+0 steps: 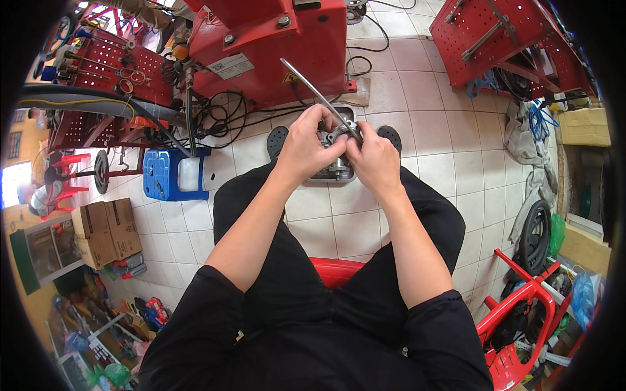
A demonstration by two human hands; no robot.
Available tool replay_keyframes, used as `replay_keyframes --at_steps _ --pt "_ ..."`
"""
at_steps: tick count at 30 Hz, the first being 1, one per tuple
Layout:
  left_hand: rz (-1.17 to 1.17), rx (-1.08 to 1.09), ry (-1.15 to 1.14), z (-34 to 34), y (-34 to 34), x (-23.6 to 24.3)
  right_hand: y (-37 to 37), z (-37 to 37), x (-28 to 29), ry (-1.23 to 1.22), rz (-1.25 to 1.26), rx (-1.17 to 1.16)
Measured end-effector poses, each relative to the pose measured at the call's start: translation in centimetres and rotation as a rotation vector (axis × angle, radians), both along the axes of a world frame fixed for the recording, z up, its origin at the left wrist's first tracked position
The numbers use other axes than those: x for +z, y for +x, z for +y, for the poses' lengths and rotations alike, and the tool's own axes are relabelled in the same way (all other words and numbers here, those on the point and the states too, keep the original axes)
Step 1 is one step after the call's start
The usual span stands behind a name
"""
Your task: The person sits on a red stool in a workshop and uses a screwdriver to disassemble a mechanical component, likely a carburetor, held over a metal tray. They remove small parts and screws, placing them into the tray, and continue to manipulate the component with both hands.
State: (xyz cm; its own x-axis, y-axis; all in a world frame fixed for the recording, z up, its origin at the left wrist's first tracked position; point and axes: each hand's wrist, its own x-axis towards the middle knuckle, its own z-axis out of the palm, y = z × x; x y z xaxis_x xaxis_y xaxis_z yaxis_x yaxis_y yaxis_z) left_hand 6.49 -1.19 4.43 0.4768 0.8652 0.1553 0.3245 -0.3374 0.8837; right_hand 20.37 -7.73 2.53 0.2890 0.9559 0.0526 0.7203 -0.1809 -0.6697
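Both my hands meet between my knees, above a grey metal tray (351, 176) with several metal parts in it. A long thin metal rod (306, 85) slants up and to the left, its lower end between my hands. My right hand (377, 159) is closed around that lower end, thumb pressed inward. Curled beside it, my left hand (305, 144) has its thumb almost touching the right one. Its fingers close on a small metal part (338, 133), mostly hidden by the fingers. A metal fitting (338, 171) shows in the tray below the thumbs.
Ahead stands a large red machine (274, 58), with black cables (228, 117) on the tiled floor (427, 140). A blue plastic stool (163, 174) is at left, near cardboard boxes (106, 231). Red perforated racks (482, 39) stand on both sides. A red chair (521, 332) lies at lower right.
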Motion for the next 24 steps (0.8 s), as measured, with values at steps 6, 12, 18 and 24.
replay_keyframes --at_steps 6,12,18,24 --pt "-0.264 -0.012 -0.228 0.2 -0.4 -1.4 0.2 0.2 0.6 -0.079 0.159 -0.017" --pt "-0.788 0.004 -0.534 1.1 -0.9 -2.0 0.5 0.6 0.6 0.032 0.436 -0.036" --pt "-0.838 0.062 -0.74 1.3 -0.7 -1.4 0.6 0.6 0.6 0.066 0.563 0.009" --pt "-0.83 0.079 -0.773 1.2 -0.3 -1.1 0.5 0.5 0.5 0.065 0.696 0.039"
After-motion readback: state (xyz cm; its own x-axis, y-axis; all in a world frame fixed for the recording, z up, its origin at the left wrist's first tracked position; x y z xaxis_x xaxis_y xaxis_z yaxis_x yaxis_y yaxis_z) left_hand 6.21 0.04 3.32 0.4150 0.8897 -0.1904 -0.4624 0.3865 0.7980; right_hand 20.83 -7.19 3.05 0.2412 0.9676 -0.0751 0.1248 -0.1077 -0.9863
